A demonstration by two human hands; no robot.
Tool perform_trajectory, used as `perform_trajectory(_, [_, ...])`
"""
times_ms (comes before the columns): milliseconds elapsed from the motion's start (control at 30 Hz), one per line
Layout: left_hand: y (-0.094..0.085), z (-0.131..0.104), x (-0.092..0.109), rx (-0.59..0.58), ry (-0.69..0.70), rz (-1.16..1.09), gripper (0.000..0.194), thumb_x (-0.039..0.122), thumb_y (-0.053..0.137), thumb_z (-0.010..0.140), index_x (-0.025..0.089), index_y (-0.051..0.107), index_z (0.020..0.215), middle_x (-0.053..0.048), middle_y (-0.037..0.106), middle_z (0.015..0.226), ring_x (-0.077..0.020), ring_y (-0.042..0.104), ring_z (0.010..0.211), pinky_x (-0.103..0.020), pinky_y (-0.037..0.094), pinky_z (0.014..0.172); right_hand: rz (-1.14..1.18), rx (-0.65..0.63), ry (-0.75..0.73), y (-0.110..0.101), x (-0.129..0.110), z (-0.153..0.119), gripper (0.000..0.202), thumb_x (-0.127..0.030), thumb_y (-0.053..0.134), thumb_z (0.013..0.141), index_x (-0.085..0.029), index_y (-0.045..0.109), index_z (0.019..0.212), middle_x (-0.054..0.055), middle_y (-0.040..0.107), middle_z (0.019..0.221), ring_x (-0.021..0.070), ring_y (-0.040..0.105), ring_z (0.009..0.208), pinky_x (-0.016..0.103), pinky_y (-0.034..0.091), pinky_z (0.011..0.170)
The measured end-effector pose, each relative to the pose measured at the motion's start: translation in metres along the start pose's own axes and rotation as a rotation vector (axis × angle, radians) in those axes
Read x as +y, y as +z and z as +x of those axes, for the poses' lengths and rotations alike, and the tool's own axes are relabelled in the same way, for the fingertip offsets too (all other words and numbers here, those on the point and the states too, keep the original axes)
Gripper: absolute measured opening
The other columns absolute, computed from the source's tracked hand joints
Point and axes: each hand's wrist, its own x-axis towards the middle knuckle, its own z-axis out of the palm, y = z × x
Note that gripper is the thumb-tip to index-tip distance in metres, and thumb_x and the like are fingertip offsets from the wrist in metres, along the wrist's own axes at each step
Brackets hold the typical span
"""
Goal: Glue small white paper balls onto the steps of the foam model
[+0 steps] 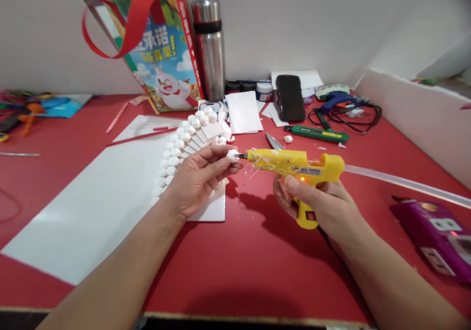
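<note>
My left hand (pixel 202 175) pinches a small white ball (pixel 232 155) between thumb and finger, over the red table. My right hand (pixel 316 197) is wrapped round the handle of a yellow hot glue gun (pixel 283 161) with an orange light lit. Its dark nozzle touches the ball or sits right against it. A clear glue stick (pixel 405 183) runs out of the gun's back. Behind my left hand, a fan-shaped piece edged with white balls (pixel 174 152) rests on a white board (pixel 99 197); my hand hides part of it.
A paper bag (pixel 169 80) and a steel flask (pixel 209 50) stand at the back. White cards (pixel 243 112), a dark phone-like device (pixel 290 97), a green cutter (pixel 318 134) and a blue tool with a cord (pixel 334 102) lie behind the gun. A purple box (pixel 436 232) sits right.
</note>
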Motion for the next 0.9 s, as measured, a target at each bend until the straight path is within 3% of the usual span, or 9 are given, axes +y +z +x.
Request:
perform_trajectory(200, [0.0004,0.0005,0.0004,0.022,0.003,0.019,0.02,0.012,0.084,0.078,0.016,0.078,0.097,-0.003,0.078,0.096,-0.0124,0.075,0.084,-0.025,0.06,0.089,-0.037,-0.023,-0.016,-0.0021,0.001,-0.0005,0.044,-0.055,0.069,0.089,-0.019,0.057,0.065,-0.001,0.054,0.056,0.0113,0.049,0.047,0.027,0.037,0.046])
perform_trajectory(900, [-0.0008,0.0003,0.0004,0.01,-0.016,0.009,0.021,0.014,0.085,0.077,0.016,0.08,0.098,-0.003,0.078,0.096,-0.0101,0.074,0.079,-0.02,0.06,0.083,-0.042,0.015,-0.033,0.0003,-0.0019,0.0008,0.044,-0.054,0.071,0.087,-0.019,0.057,0.064,-0.001,0.054,0.055,0.0109,0.048,0.045,0.026,0.036,0.044])
